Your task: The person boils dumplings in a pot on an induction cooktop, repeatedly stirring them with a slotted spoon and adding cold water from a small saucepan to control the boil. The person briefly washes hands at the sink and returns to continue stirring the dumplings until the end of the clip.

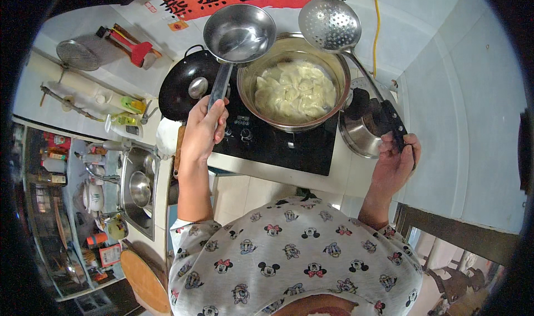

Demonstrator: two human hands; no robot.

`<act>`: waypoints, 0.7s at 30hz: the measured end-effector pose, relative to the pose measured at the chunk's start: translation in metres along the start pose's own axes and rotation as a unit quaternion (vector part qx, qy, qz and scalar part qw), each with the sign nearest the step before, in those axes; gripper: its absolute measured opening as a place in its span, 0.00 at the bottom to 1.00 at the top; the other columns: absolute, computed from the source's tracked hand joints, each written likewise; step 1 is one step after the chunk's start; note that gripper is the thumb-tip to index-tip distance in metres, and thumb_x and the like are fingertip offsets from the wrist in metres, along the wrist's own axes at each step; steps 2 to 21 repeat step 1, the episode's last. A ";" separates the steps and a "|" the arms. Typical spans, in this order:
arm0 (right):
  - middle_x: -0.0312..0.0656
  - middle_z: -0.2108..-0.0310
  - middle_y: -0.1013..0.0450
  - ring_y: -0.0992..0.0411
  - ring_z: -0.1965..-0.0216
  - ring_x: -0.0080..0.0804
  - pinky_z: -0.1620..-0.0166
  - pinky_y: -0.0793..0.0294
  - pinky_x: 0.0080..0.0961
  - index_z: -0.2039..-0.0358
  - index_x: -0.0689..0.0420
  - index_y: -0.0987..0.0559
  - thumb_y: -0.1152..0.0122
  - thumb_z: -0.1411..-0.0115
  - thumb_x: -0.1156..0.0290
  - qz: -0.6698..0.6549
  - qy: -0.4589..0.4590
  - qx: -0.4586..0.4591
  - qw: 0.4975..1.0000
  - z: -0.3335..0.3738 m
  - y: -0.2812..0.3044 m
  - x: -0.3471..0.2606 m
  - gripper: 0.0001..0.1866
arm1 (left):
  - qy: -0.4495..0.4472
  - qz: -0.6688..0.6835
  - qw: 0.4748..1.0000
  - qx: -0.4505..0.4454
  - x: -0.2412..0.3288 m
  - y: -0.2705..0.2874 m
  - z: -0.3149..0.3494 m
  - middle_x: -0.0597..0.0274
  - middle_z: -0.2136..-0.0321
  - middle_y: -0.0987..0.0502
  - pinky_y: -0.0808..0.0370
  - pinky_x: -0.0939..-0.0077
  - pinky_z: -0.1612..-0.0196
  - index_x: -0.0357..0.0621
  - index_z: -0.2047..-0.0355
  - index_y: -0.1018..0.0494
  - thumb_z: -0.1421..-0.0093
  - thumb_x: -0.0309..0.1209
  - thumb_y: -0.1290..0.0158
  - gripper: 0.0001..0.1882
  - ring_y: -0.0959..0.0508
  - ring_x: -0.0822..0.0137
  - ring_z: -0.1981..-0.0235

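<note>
My left hand [204, 128] is closed round the handle of a deep metal water ladle [239, 33], raised at the upper left of the pot. In my right hand [396, 159] is the black handle of a perforated metal skimmer [330, 24], its round head held up at the pot's far right edge. Between the two stands a wide steel pot [243, 102] on the black stove. Pale dumplings [297, 91] crowd together in cloudy liquid inside it. The skimmer's head appears free of food, and the ladle's bowl looks shiny inside.
Left of the pot sits a black wok [175, 93] with a metal spoon [198, 87] in it. A steel lid [361, 132] lies to the right. The black cooktop [278, 149] has a front edge near me. A sink [146, 219] with a metal bowl [141, 188] is at left.
</note>
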State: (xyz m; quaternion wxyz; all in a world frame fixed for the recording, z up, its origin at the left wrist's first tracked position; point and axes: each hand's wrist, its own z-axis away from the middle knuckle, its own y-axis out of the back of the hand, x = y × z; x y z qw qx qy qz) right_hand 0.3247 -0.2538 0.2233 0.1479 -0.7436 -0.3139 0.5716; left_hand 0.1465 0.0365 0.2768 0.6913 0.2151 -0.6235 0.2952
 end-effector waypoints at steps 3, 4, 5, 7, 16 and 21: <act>0.53 0.66 0.28 0.28 0.71 0.36 0.72 0.28 0.26 0.57 0.57 0.32 0.48 0.40 0.61 0.004 -0.001 -0.016 1.000 0.001 0.006 0.000 0.15 | -0.001 -0.017 1.000 0.004 -0.002 0.000 0.003 0.71 0.84 0.36 0.45 0.89 0.91 0.38 0.64 0.35 0.36 0.35 0.55 0.11 0.40 0.82 0.92; 0.53 0.66 0.28 0.28 0.71 0.36 0.72 0.28 0.26 0.57 0.57 0.32 0.48 0.40 0.61 0.004 -0.001 -0.016 1.000 0.001 0.006 0.000 0.15 | -0.001 -0.017 1.000 0.004 -0.002 0.000 0.003 0.71 0.84 0.36 0.45 0.89 0.91 0.38 0.64 0.35 0.36 0.35 0.55 0.11 0.40 0.82 0.92; 0.53 0.66 0.28 0.28 0.71 0.36 0.72 0.28 0.26 0.57 0.57 0.32 0.48 0.40 0.61 0.004 -0.001 -0.016 1.000 0.001 0.006 0.000 0.15 | -0.001 -0.017 1.000 0.004 -0.002 0.000 0.003 0.71 0.84 0.36 0.45 0.89 0.91 0.38 0.64 0.35 0.36 0.35 0.55 0.11 0.40 0.82 0.92; 0.53 0.66 0.28 0.28 0.71 0.36 0.72 0.28 0.26 0.57 0.57 0.32 0.48 0.40 0.61 0.004 -0.001 -0.016 1.000 0.001 0.006 0.000 0.15 | -0.001 -0.017 1.000 0.004 -0.002 0.000 0.003 0.71 0.84 0.36 0.45 0.89 0.91 0.38 0.64 0.35 0.36 0.35 0.55 0.11 0.40 0.82 0.92; 0.53 0.66 0.28 0.28 0.71 0.36 0.72 0.28 0.26 0.57 0.57 0.32 0.48 0.40 0.61 0.004 -0.001 -0.016 1.000 0.001 0.006 0.000 0.15 | -0.001 -0.017 1.000 0.004 -0.002 0.000 0.003 0.71 0.84 0.36 0.45 0.89 0.91 0.38 0.64 0.35 0.36 0.35 0.55 0.11 0.40 0.82 0.92; 0.53 0.66 0.28 0.28 0.71 0.36 0.72 0.28 0.26 0.57 0.57 0.32 0.48 0.40 0.61 0.004 -0.001 -0.016 1.000 0.001 0.006 0.000 0.15 | -0.001 -0.017 1.000 0.004 -0.002 0.000 0.003 0.71 0.84 0.36 0.45 0.89 0.91 0.38 0.64 0.35 0.36 0.35 0.55 0.11 0.40 0.82 0.92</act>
